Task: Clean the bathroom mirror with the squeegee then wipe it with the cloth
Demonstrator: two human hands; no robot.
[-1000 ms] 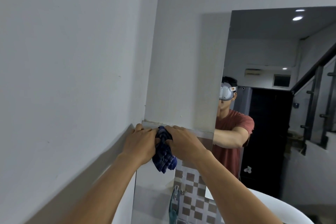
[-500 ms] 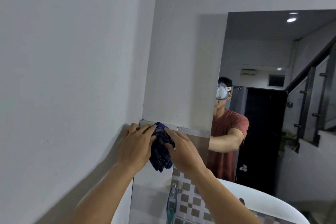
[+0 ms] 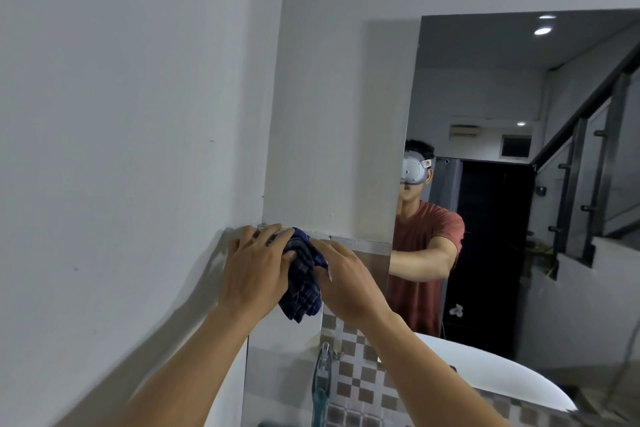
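Head view: both hands press the bunched blue checked cloth (image 3: 303,276) against the mirror (image 3: 349,156) near its lower left; left hand (image 3: 256,269) spread over it, right hand (image 3: 346,279) flat beside; wiping step, seemingly; next, sweep rightward.

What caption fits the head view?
Both hands, left and right, press a cloth at the mirror corner.

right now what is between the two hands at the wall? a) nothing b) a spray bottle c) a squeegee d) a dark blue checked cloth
d, the left hand and right hand press a bunched dark blue checked cloth between them at the mirror's left edge.
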